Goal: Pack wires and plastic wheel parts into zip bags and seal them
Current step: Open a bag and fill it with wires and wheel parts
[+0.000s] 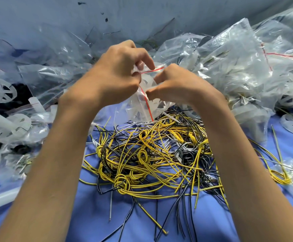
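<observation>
A clear zip bag [143,105] with a red seal line hangs between my two hands above the wire heap. My left hand [117,75] pinches the bag's top edge near the red strip. My right hand [175,84] grips the bag's mouth from the right, fingers curled. A translucent white plastic wheel part [148,83] shows inside the bag's mouth between the hands. Below lies a tangled heap of yellow, black and white wires [156,158] on the blue cloth [93,215].
Filled clear bags [233,60] pile up at the right and back. Loose translucent wheel parts [9,126] and empty bags lie at the left. A white tube [1,198] lies at the left edge. A grey wall rises behind.
</observation>
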